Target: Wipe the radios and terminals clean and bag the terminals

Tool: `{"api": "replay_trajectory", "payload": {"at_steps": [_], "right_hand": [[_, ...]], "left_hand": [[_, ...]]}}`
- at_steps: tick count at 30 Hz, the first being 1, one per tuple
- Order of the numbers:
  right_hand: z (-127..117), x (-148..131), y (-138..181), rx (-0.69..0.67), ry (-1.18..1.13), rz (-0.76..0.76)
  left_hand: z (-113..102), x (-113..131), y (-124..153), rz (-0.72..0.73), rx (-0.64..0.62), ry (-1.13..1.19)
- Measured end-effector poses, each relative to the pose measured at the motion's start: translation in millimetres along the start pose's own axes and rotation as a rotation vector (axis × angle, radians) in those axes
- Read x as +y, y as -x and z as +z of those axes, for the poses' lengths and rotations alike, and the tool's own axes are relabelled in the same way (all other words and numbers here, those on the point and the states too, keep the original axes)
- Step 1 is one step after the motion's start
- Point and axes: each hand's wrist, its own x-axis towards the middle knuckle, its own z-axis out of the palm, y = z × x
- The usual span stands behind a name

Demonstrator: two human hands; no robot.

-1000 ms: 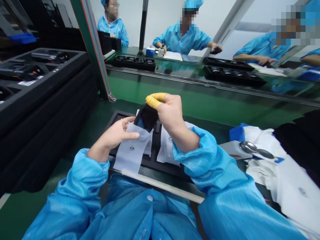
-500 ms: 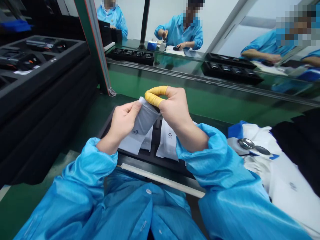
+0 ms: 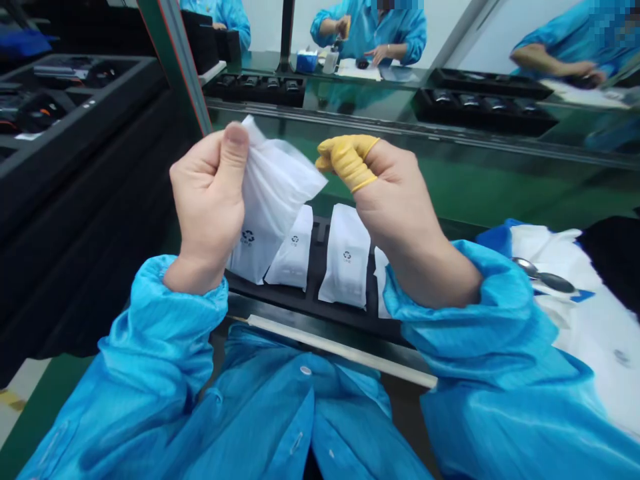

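My left hand (image 3: 210, 193) is closed on the upper left part of a white pouch (image 3: 273, 200) with a small recycling mark, held up over a black tray (image 3: 320, 250). The thumb presses on the pouch's top corner. My right hand (image 3: 387, 193), with yellow finger cots on thumb and forefinger, pinches beside the pouch's right edge; the fingertips hide whether they touch it. On the tray below lie more white pouches (image 3: 345, 257) side by side. Whatever is inside the held pouch is hidden.
Stacked black trays (image 3: 75, 133) with dark parts stand at the left. A pile of white pouches and a metal spoon (image 3: 545, 280) lie at the right. Across a green conveyor (image 3: 450, 180) other people in blue coats (image 3: 370, 27) work by black trays.
A dark part that showed at the pouch's mouth is now out of sight inside it. Both hands have lifted the pouch up and toward me; the left hand now grips its top.
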Motion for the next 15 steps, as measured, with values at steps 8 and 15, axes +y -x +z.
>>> {"api": "replay_trajectory", "payload": {"at_steps": [8, 15], "right_hand": [[-16, -4, 19, 0.009, 0.065, -0.018], [-80, -14, 54, 0.13, 0.313, 0.034]], "left_hand": [[-6, -130, -5, -0.487, -0.056, -0.751], [-13, -120, 0, -0.428, -0.274, -0.835]]}}
